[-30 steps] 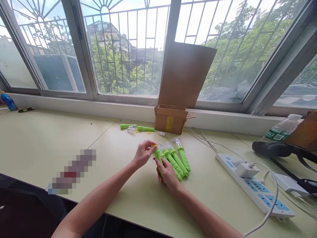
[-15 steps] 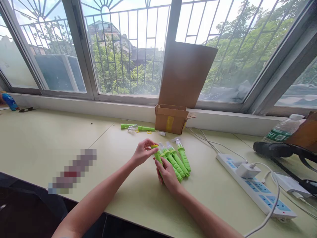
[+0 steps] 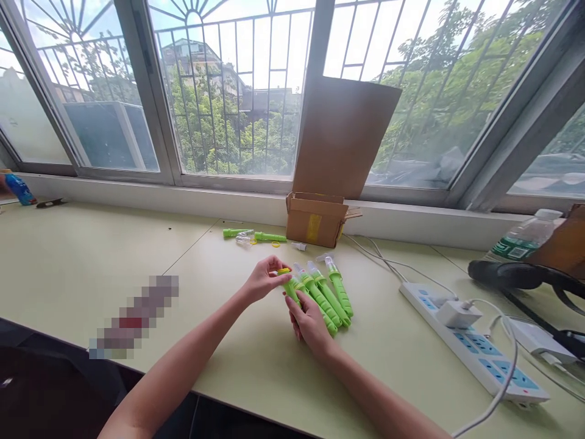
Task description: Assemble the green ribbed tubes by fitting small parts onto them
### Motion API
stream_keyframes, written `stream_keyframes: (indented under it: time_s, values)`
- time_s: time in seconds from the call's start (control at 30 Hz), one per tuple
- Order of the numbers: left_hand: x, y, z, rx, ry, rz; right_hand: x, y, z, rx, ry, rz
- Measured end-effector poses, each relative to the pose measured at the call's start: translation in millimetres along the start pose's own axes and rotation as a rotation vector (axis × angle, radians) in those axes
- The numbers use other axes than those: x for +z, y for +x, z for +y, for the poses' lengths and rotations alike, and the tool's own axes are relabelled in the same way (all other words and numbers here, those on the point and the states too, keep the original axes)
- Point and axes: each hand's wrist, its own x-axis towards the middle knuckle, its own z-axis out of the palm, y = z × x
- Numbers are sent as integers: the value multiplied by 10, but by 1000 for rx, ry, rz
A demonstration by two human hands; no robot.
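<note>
My left grip point(image 3: 264, 281) is pressed together at the fingertips, pinching the far end of a green stick point(image 3: 290, 289), where a yellowish band shows; I cannot tell whether the band is loose or part of the stick. My right grip point(image 3: 309, 320) is curled around the near end of the same stick, thumb on top, with the heel of the hand resting on the desk point(image 3: 114, 256). The stick lies slantwise between the two grips, low over the desk.

Just to the right of my right grip, three more green sticks point(image 3: 328, 297) lie side by side on the desk. They are parallel to the held one, and their clear tips point away from me. The nearest of them touches my fingers.

Beyond both grips, against the window ledge, stands a small open cardboard box point(image 3: 315, 222). Left of the box, some loose green pieces point(image 3: 253, 235) and a yellow ring point(image 3: 275, 244) lie on the desk. Well to the right of my right grip lies a white power strip point(image 3: 475, 349) with a charger plugged in, and farther off a water bottle point(image 3: 521, 241) lies on its side.
</note>
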Motion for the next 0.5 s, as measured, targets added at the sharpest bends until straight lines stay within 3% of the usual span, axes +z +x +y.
stream_keyframes:
  time_s: [0.23, 0.5]
  values:
    - [15, 12, -41, 59, 89, 15, 1, -18, 20, -4, -2, 43]
    - [9, 8, -65, 211, 352, 129, 21, -21, 3, -19, -41, 81]
